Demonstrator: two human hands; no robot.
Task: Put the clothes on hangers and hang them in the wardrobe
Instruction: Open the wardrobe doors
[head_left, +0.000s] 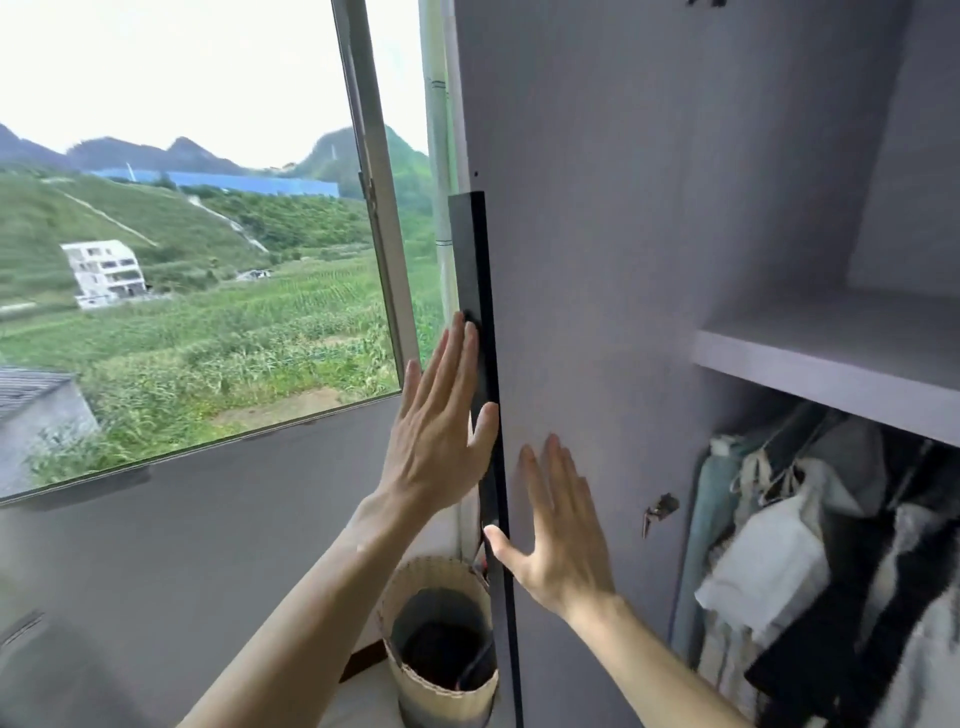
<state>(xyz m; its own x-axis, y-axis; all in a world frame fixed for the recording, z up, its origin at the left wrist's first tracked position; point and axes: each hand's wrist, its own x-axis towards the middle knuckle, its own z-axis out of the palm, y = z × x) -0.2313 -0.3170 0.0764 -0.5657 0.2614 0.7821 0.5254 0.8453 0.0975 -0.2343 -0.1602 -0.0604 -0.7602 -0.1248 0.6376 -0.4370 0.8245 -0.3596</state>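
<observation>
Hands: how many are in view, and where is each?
2. The left hand rests flat on the black handle at the door's edge. The right hand rests flat on the door's inner face, lower down. No other hand shows.

Left hand (439, 441) and right hand (561, 530) raised, fingers straight.

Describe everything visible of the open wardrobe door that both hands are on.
The wardrobe door is a tall, smooth, pale grey-lilac panel that looks like laminate. It stands open and upright with its inner face showing. A long black handle strip runs down its free edge, and a small metal fitting sits low on the hinge side. The left hand lies flat against the strip from outside. The right hand presses flat on the inner face, thumb at the edge.
</observation>
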